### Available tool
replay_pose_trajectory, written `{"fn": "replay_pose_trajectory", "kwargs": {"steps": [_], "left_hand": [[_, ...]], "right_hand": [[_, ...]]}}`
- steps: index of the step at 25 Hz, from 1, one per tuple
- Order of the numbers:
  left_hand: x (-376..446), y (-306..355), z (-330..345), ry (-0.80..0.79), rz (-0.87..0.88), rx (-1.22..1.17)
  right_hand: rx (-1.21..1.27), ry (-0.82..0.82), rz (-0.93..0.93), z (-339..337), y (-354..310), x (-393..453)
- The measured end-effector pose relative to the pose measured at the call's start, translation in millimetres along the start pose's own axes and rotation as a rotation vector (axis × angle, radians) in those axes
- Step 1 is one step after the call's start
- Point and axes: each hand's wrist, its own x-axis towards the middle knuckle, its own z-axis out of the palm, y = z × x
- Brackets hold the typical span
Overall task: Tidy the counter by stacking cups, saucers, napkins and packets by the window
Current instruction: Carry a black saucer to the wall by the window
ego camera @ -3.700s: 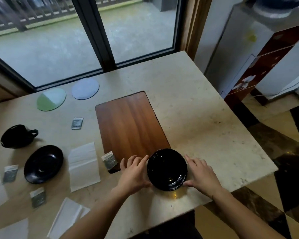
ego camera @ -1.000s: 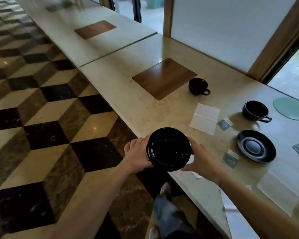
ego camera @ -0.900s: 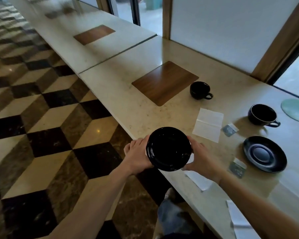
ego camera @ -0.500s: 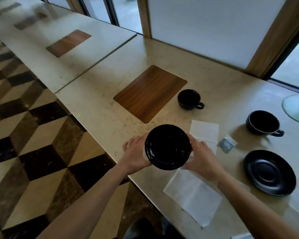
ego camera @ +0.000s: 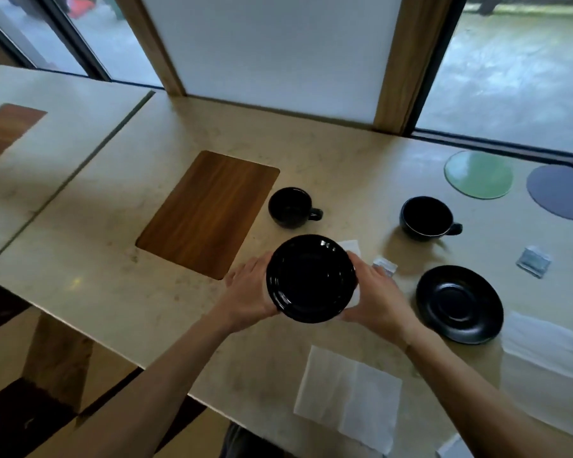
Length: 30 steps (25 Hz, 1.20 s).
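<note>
Between both hands (ego camera: 252, 292), black saucer (ego camera: 311, 278).

— Where is the light coming from?
— Daylight is coming through the windows (ego camera: 516, 71) at the top, so the counter (ego camera: 328, 160) is looking dim and the cups are throwing soft shadows toward the viewer.
— Is the picture sharp?
— No, everything is looking slightly blurred, and straight lines are bending at the edges.
</note>
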Motion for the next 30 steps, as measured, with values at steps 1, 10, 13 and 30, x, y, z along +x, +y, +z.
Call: {"fn": "replay_pose_trajectory", "kwargs": {"steps": [1,10,13,30], "left_hand": [[8,1,-2,-0.007,0.038,0.013],[77,-9,-31,-0.065,0.364,0.014],[104,-21,-43,-0.098,0.407,0.034],[315,-25,-98,-0.144,0.397,0.028]], "right_hand": [[-0.007,0.017,0.022,-2,0,2],[0.015,0.161,0.246,4,-19,23],[0.043,0.185,0.298,6,-29,40],[0.041,0.202,0.285,-63,-3,236]]}}
